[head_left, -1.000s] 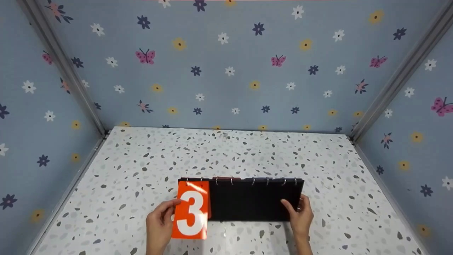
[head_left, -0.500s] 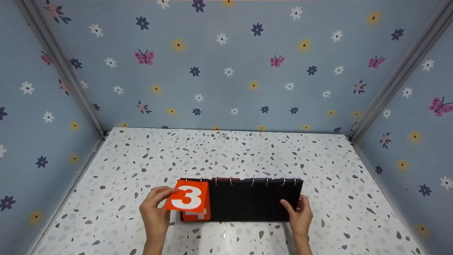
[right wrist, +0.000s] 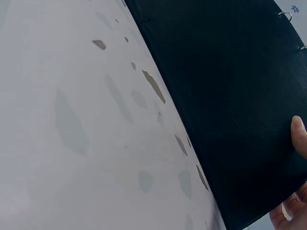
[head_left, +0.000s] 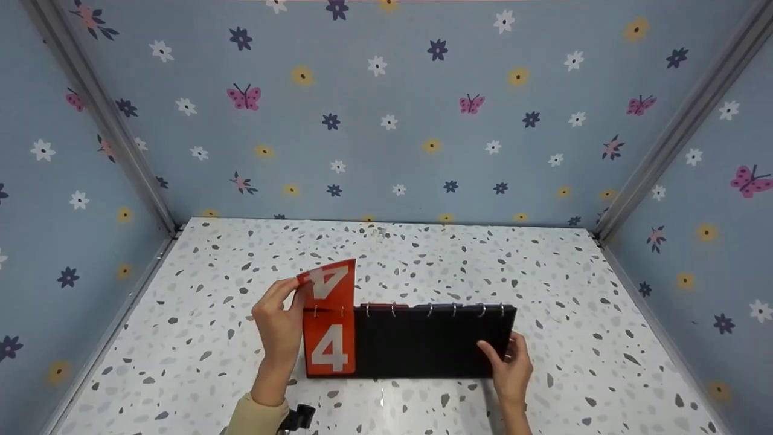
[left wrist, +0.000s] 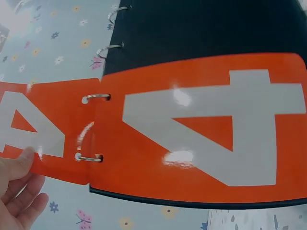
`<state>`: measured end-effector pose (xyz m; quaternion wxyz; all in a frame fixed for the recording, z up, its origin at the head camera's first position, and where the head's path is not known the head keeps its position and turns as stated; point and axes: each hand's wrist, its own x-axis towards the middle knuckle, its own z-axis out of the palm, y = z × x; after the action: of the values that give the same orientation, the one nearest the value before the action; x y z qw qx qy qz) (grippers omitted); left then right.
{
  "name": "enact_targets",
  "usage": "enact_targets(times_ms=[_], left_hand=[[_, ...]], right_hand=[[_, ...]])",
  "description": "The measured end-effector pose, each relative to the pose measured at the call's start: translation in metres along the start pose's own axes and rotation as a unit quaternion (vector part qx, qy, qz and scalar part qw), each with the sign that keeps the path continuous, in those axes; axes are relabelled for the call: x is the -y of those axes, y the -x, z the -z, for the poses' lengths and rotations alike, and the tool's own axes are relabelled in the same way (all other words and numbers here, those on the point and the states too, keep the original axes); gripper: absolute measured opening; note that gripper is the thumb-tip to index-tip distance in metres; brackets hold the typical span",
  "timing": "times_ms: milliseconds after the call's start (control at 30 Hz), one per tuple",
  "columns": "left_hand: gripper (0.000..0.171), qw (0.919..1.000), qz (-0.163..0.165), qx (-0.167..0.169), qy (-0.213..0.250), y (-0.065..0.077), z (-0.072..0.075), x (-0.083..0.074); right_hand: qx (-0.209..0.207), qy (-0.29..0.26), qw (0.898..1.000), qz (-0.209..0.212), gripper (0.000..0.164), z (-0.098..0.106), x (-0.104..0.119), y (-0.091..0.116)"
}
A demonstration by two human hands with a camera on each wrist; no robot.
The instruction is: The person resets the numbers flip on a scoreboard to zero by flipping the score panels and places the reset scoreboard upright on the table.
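A black flip scoreboard (head_left: 423,341) stands on the table, metal rings (left wrist: 98,97) along its top edge. At its left end an orange card with a white 4 (left wrist: 254,167) hangs flat against the board. Above it, a second orange card (head_left: 344,281) is lifted over the rings, a 4 on its visible side. My left hand (head_left: 281,317) pinches that raised card by its outer edge, thumb on the near face. My right hand (head_left: 513,368) grips the board's right end, thumb in front and fingers behind, as the right wrist view also shows.
The white speckled table (head_left: 241,248) spreads around the board. Blue flowered panels (head_left: 386,121) rise at the back and both sides, with grey metal posts (head_left: 658,127) in the corners. Red and dark card edges (head_left: 383,305) show behind the board's top.
My left hand has swung the front card, which showed a 3, upward over the rings, uncovering the 4 beneath. My right hand has kept its grip on the board.
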<state>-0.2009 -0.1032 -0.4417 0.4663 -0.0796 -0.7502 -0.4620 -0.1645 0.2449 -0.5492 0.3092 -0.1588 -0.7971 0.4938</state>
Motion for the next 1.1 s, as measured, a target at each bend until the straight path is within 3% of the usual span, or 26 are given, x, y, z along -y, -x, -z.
enact_targets(times_ms=[233,400,600,833,967,1100], left_hand=[[0.014,0.9992,0.007,0.03,-0.027,-0.012,-0.015,0.017],[0.015,0.9951,0.053,0.076,-0.034,-0.016,-0.022,0.026],[0.023,0.981,0.134,0.129,-0.056,-0.016,-0.026,0.034],[0.02,0.9595,0.201,0.178,-0.085,-0.018,-0.027,0.04],[0.02,0.9493,0.223,0.199,-0.096,-0.018,-0.026,0.042],[0.022,0.9488,0.218,0.202,-0.109,-0.016,-0.023,0.042]], right_hand=[[0.002,0.0,1.0,-0.002,0.041,0.0,0.001,0.0],[-0.001,0.004,1.0,0.005,0.041,0.0,0.0,0.0],[-0.004,0.001,1.0,0.006,0.041,0.0,0.001,0.0],[0.002,0.004,1.0,0.006,0.04,0.0,0.0,0.0],[0.004,0.008,1.0,0.007,0.04,0.0,-0.001,0.0],[0.004,0.006,1.0,0.006,0.04,0.0,-0.001,-0.001]])
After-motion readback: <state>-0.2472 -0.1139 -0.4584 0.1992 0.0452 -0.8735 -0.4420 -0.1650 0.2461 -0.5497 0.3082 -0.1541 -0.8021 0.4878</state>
